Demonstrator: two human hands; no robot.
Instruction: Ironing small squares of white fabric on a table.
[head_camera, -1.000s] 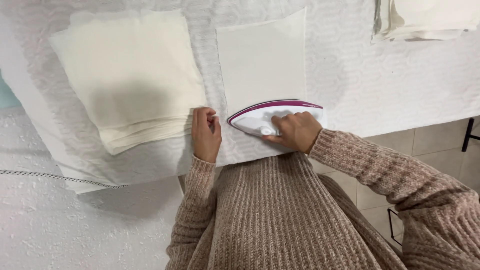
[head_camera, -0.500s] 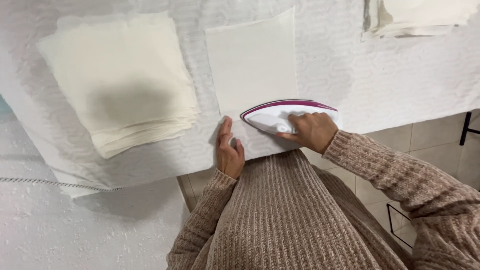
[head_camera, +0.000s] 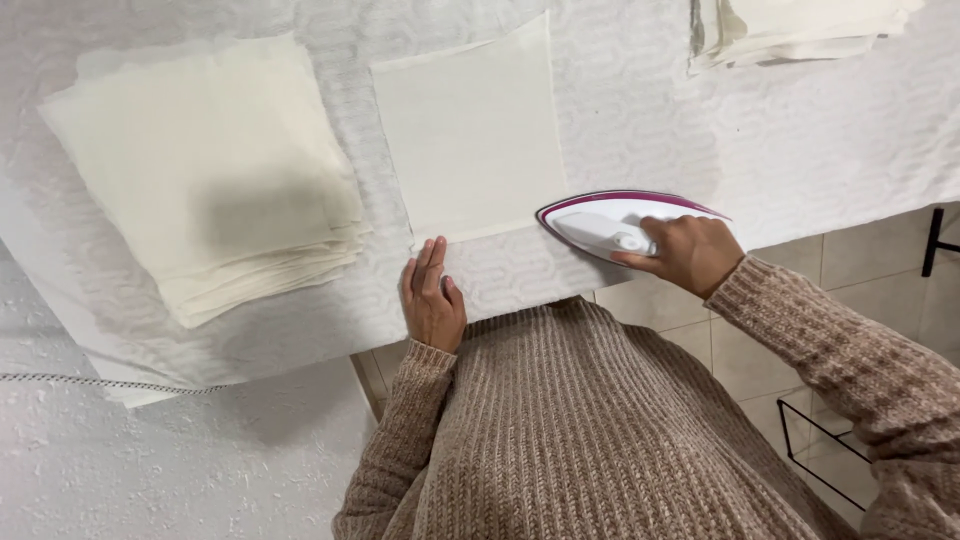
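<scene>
The right hand (head_camera: 690, 252) has its grip clamped on the handle of a white iron (head_camera: 615, 222) with a magenta rim, thumb near the pale dial on top. The iron lies sole-down on the counter (head_camera: 650, 120), its pointed nose aimed left at the lower right corner of a single cream cloth (head_camera: 468, 135), just touching or just short of that corner; I cannot tell which. Held flat this way, the sole can press evenly.

The left hand (head_camera: 432, 298) lies open and flat, fingers together and gripping nothing, on the padded white cover just below the cloth's near edge, well left of the iron. It looks placed to steady the cover or the cloth's lower corner, clear of the hot sole.

Left of that hand sits a neat stack (head_camera: 205, 175) of the same cream squares, edges roughly aligned. Far above the right hand, at the top edge, a second pile (head_camera: 790, 30) of folded cream pieces is partly cut off.

No packages, labels or signs show; the iron's markings are too small to make out.
</scene>
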